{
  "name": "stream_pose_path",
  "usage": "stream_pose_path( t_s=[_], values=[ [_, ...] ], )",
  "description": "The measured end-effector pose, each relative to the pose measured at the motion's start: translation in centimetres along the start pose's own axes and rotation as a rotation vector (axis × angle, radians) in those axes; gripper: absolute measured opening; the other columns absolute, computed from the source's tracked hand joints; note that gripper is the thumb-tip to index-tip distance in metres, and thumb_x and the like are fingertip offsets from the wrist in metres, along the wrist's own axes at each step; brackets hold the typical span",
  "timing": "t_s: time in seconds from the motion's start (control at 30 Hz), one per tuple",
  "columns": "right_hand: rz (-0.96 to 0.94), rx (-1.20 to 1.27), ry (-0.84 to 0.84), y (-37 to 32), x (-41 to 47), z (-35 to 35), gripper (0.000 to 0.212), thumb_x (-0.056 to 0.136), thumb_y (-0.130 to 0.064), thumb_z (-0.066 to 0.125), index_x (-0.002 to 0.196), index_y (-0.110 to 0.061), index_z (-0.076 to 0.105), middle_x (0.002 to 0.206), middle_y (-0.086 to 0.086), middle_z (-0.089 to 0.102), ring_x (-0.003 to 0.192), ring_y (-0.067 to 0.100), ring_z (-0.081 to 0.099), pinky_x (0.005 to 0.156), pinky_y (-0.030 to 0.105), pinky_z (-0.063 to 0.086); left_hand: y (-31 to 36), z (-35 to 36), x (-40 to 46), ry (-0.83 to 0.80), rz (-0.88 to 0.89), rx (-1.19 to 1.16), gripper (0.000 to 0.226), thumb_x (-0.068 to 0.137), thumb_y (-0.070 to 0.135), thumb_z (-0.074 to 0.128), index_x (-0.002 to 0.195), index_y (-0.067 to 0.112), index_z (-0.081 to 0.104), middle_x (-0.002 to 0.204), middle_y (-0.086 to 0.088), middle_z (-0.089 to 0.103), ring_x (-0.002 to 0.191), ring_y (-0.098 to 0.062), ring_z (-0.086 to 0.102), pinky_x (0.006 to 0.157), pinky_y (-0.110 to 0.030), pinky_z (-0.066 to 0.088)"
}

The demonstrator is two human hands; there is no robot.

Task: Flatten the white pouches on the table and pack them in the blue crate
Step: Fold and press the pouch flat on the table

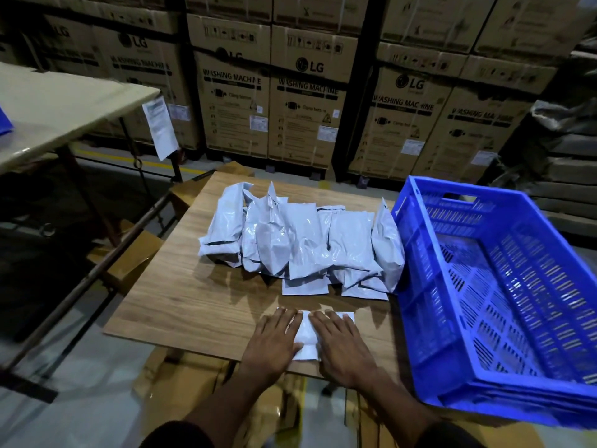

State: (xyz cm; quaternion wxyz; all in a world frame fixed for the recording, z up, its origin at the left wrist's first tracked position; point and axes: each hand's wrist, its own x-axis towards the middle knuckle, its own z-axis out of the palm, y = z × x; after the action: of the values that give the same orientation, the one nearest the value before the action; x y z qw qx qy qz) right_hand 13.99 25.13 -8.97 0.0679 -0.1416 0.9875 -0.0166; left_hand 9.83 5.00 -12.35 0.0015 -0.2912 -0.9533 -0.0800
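Both hands lie flat, fingers straight and spread, pressing one white pouch (306,337) against the wooden counter (193,295); neither grip is clenched and nothing is pinched. The left hand (273,342) covers the pouch's left part, the right hand (342,345) its right part, and a strip of the pouch shows in the gap between them, with white corners peeking out beyond the fingertips. That strip looks thin and smooth, with a faint crease across it near the wrists.

Just beyond the fingertips, farther across the counter, sits the heap of pouches (300,240): glossy white plastic, puffed and wrinkled, several standing on edge and leaning on one another, a few flatter ones poking out from under the near side.

To the right of the right hand stands the blue crate (420,318), slotted walls and floor, its left wall touching the heap's rightmost pouch. No pouch is seen inside it.
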Motion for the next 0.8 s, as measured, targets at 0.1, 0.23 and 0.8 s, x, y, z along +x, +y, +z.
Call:
stream_pose_path(
  t_s=[0.1,0.23,0.8],
  values=[
    [0.022,0.016,-0.004,1.4,-1.1,1.0,0.061,0.100,-0.049,0.029,0.157,-0.031,0.022,0.162,-0.008,0.025,0.150,0.021,0.021,0.117,0.047,0.009,-0.3,0.4,-0.6,-0.010,-0.012,-0.003,0.066,0.090,0.053,0.043,0.142,0.015,0.058,0.140,-0.006,0.060,0.129,-0.027,0.056,0.107,-0.048,0.040],
    [0.096,0.001,-0.051,2.2,-1.9,0.9,0.062,0.101,-0.060,0.012,0.157,-0.040,-0.006,0.166,-0.011,-0.007,0.152,0.019,-0.012,0.120,0.047,-0.003,-1.0,0.5,-1.1,0.035,0.017,-0.010,0.069,0.094,0.055,0.043,0.150,0.014,0.048,0.150,-0.006,0.051,0.139,-0.027,0.048,0.109,-0.053,0.043],
    [0.059,0.029,0.012,0.9,0.2,1.6,0.062,0.088,-0.028,0.038,0.150,-0.023,0.038,0.153,-0.002,0.041,0.141,0.027,0.032,0.114,0.047,0.015,0.5,1.6,1.1,0.166,0.021,-0.092,0.047,0.091,0.032,0.056,0.135,0.015,0.055,0.129,-0.007,0.058,0.114,-0.030,0.060,0.099,-0.041,0.047]
  ],
)
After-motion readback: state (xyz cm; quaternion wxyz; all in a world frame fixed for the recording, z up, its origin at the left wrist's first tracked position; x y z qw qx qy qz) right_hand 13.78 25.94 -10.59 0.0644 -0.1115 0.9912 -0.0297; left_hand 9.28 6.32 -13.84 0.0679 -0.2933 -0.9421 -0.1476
